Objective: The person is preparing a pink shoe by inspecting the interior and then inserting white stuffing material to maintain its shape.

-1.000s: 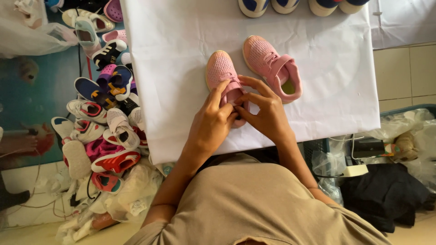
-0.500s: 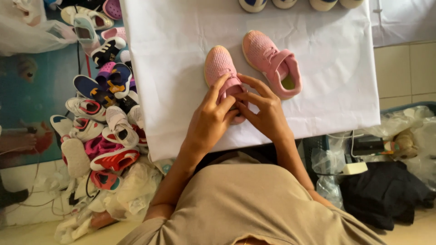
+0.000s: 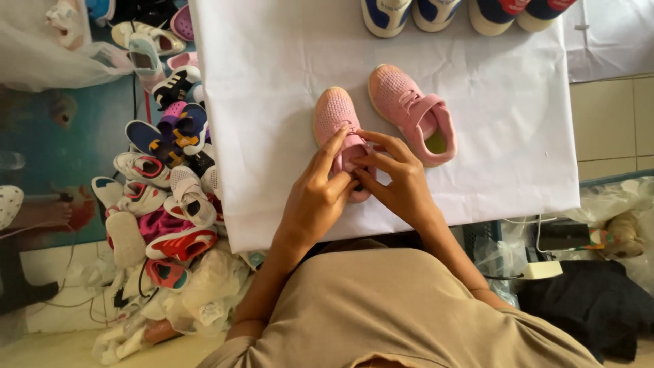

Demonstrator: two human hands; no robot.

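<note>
We are fastening the pink shoe [image 3: 335, 119] lying on the white tabletop [image 3: 272, 102]: our left hand [image 3: 315, 197] and right hand [image 3: 402, 180] both pinch its strap. Its mate [image 3: 412, 112] sits just beside. Next likely calls for pressing the strap flat

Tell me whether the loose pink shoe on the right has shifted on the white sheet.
No. The loose pink shoe keeps its place on the white sheet, beside the held shoe.
</note>
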